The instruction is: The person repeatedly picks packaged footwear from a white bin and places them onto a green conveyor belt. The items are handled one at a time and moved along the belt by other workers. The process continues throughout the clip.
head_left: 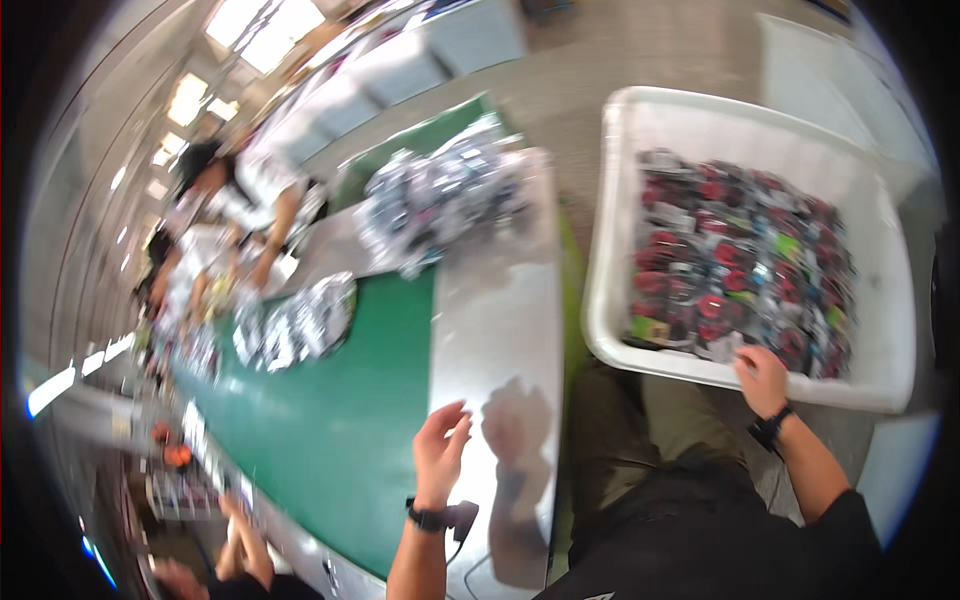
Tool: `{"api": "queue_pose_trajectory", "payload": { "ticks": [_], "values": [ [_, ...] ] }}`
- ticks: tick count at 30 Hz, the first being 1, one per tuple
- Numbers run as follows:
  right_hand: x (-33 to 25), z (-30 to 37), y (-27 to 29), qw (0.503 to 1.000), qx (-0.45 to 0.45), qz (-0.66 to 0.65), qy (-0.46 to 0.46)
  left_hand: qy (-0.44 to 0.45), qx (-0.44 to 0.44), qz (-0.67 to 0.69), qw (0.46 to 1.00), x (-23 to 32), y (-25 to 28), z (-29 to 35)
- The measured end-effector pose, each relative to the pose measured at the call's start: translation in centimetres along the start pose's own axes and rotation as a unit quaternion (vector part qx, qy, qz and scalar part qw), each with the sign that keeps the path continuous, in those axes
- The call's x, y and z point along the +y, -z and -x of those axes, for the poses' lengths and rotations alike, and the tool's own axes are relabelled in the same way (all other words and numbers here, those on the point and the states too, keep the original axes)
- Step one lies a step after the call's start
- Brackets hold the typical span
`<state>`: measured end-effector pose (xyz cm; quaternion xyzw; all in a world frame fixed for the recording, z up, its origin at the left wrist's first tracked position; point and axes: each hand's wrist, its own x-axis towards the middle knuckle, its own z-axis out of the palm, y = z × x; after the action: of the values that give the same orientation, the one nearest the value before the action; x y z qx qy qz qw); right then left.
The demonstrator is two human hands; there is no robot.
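My left hand hovers over the steel edge strip of the worktable, its fingers loosely bent and apart, with nothing in it. My right hand is at the near rim of a large white tub, fingertips pointing in over the packets. Those fingers are blurred, and whether they pinch anything is unclear. Inside the tub lie many clear-wrapped packets with red, black and green parts. Black bands circle both wrists; a cord hangs from the left one.
A green belt runs left of the steel strip, carrying silvery bags. A heap of clear plastic bags covers the table's far end. Co-workers in white stand at the far left; another person's arms reach in at lower left.
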<state>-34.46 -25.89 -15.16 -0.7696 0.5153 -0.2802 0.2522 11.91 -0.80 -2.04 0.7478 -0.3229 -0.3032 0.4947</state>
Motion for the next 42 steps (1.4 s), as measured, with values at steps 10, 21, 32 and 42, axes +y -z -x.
{"api": "queue_pose_trajectory", "payload": {
  "ticks": [10, 21, 32, 42],
  "values": [
    [-0.2, 0.0, -0.9, 0.999, 0.003, 0.048, -0.011, 0.018, 0.116, -0.122, 0.986, -4.7, 8.0, -6.4],
    [4.4, 0.5, -2.0, 0.995, -0.013, 0.095, 0.034, 0.034, 0.272, -0.315, 0.908, -11.0, 18.6, -21.4],
    [4.4, 0.3, -1.4, 0.968, -0.034, 0.226, 0.104, 0.043, 0.312, -0.434, 0.844, -11.6, 21.0, -31.2],
    [6.3, 1.3, -2.6, 0.991, -0.003, 0.133, -0.001, -0.094, 0.215, -0.456, 0.858, -11.6, 13.9, -21.7]
  ]
}}
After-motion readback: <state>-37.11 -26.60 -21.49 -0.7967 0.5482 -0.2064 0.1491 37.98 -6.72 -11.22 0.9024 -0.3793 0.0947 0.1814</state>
